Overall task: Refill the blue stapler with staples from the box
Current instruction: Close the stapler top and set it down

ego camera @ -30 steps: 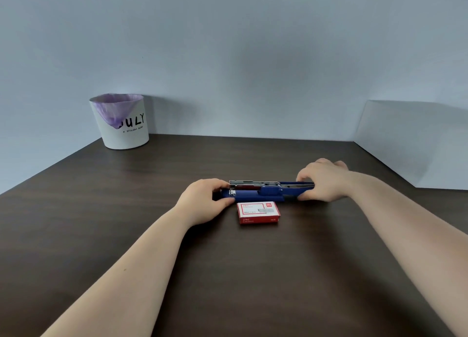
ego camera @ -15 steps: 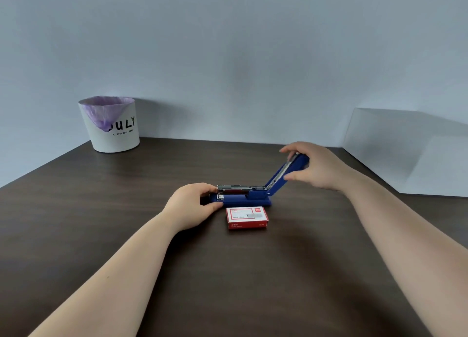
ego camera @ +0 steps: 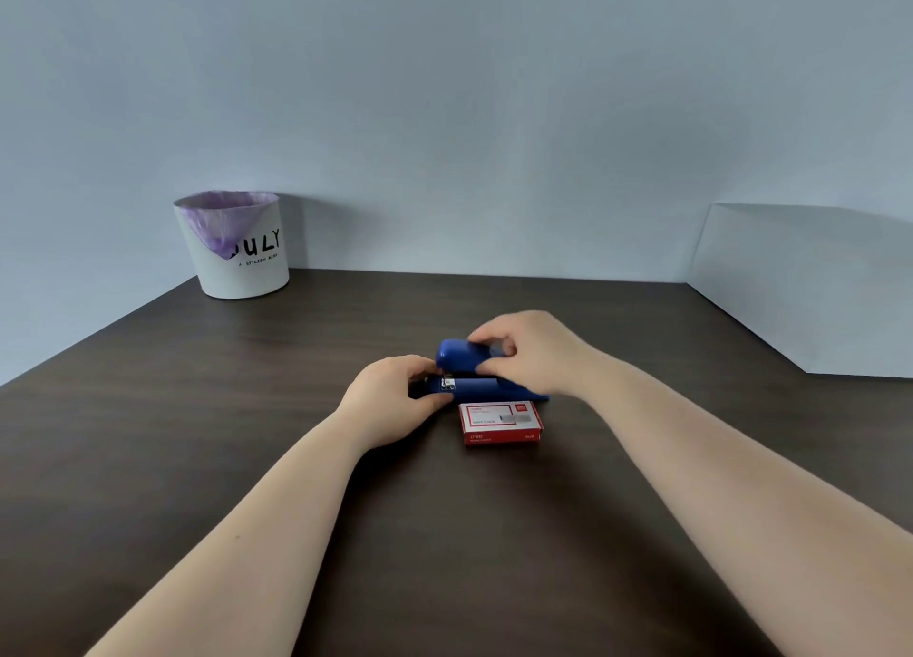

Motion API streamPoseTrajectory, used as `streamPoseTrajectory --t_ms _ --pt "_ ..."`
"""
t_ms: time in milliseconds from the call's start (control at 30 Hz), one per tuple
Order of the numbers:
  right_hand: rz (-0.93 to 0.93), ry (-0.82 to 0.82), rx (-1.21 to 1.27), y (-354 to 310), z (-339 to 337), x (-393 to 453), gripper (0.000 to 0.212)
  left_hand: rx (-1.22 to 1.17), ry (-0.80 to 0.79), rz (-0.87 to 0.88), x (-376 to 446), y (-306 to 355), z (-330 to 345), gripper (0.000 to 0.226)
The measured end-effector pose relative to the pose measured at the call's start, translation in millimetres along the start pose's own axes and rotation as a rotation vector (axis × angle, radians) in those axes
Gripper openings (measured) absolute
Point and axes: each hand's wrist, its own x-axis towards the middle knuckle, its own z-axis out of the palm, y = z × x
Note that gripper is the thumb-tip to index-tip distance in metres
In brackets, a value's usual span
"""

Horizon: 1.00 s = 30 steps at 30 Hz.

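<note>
The blue stapler lies on the dark wooden table, its length running left to right. My left hand grips the front end of its base. My right hand holds the blue top cover, which is folded down over the base with a small gap left at the front. The red and white staple box lies shut on the table just in front of the stapler, between my forearms.
A white bin with a purple liner and the word JULY stands at the back left corner of the table. A white panel leans at the far right edge.
My right hand has swung the stapler's top cover from flat open on the right, up and over, down onto the base. My left hand has stayed on the front end.
</note>
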Motion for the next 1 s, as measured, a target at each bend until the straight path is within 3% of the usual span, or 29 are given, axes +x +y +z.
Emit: streamPoseTrajectory --t_ms 333,833,1000 --pt "0.106 -0.100 -0.068 39.3 3.1 -23.2 0.036 -0.010 -0.012 0.008 2.1 -2.0 0.8 0.037" --pt "0.226 0.088 0.058 55.7 10.7 -33.5 0.025 -0.056 0.091 -0.115 7.7 17.3 5.2 0.038" --pt "0.365 0.185 0.091 75.3 6.8 -41.3 0.027 -0.070 0.192 -0.130 32.3 56.2 18.5 0.015"
